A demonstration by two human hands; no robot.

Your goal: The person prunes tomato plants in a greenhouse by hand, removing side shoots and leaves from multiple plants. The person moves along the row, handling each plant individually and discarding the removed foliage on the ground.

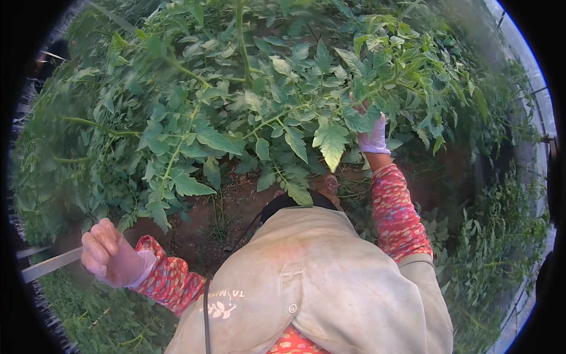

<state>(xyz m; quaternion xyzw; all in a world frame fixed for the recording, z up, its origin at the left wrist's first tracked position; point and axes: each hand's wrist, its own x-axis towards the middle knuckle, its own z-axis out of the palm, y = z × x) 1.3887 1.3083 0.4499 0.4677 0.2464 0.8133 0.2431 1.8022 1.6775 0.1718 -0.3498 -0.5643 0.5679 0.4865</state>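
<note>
My left hand [110, 256], in a thin translucent glove, is raised at the lower left with its fingers curled in. Beside it a pale flat strip [53, 264] runs to the left rim; whether the fingers hold it is unclear. My right hand [371, 126], in a similar glove, reaches up among the leaves of a tomato plant [393, 79]. Foliage covers most of its fingers, so their grip is hidden. Leafy tomato stems [177, 152] spread between the two hands, and a yellow-tipped leaf [331, 141] hangs just left of the right wrist.
Dense tomato foliage fills the area ahead. Brown soil [203, 234] with plant debris shows below it, near my foot [330, 183]. More plants [491, 256] stand at the right, beside a curved translucent wall [541, 106]. A dark cable [206, 314] hangs over my beige apron.
</note>
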